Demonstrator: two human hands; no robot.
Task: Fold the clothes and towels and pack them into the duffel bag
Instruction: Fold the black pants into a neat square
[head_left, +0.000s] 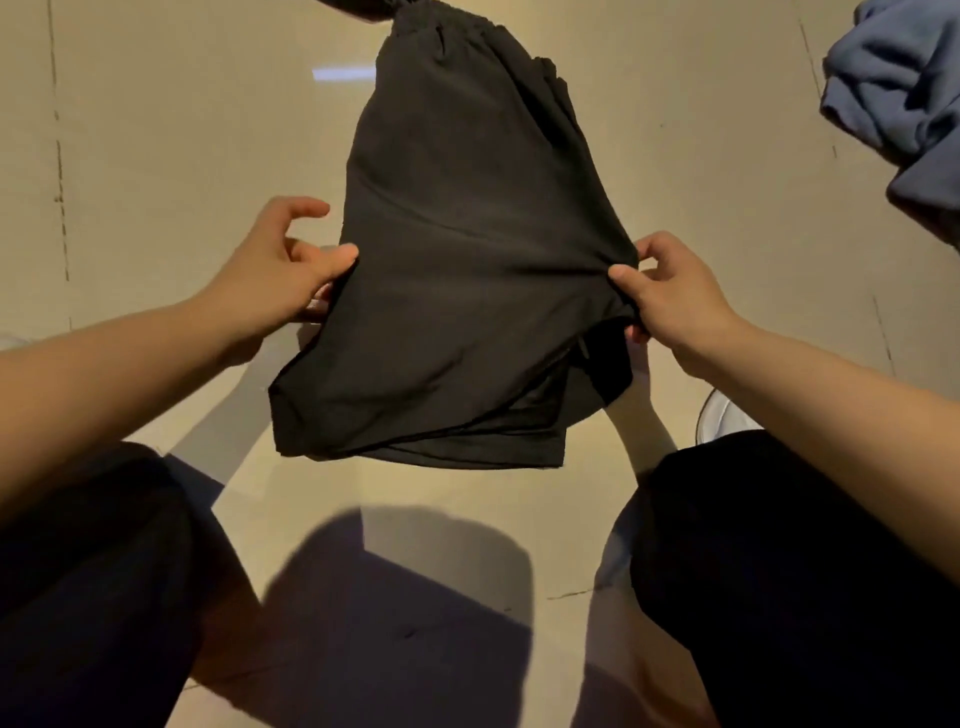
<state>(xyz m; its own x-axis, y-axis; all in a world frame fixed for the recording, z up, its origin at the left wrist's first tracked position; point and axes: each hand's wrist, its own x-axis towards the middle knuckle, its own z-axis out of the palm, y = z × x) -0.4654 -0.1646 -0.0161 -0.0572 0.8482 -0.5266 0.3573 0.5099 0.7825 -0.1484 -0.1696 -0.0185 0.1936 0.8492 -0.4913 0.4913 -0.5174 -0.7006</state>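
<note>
A pair of black shorts (467, 270) hangs stretched between the two hands above a beige tiled floor (156, 130). The left hand (275, 270) holds the garment's edge with the thumb on top of the cloth and at least one finger tucked beneath it; its index finger is lifted free and loosely curled, just above the fabric. The right hand (670, 296) pinches the opposite edge, thumb pressed on the front of the cloth and the curled fingers behind it. The fabric runs taut from one hand to the other. Beyond the hands the shorts narrow toward a gathered elastic waistband (467, 26) at the top of the view; whether that end lies on the floor or on something else cannot be told. Below the hands, toward the person, the leg openings (441, 441) hang loose in layered folds, clear of the floor.

A crumpled blue garment (898, 93) lies on the floor well beyond the right hand and off to its outer side. Under each forearm is a knee in dark trousers (779, 571), and the shorts hang between the two knees. A pale rounded object (719, 415) shows just beneath the right wrist, too cut off to identify.
</note>
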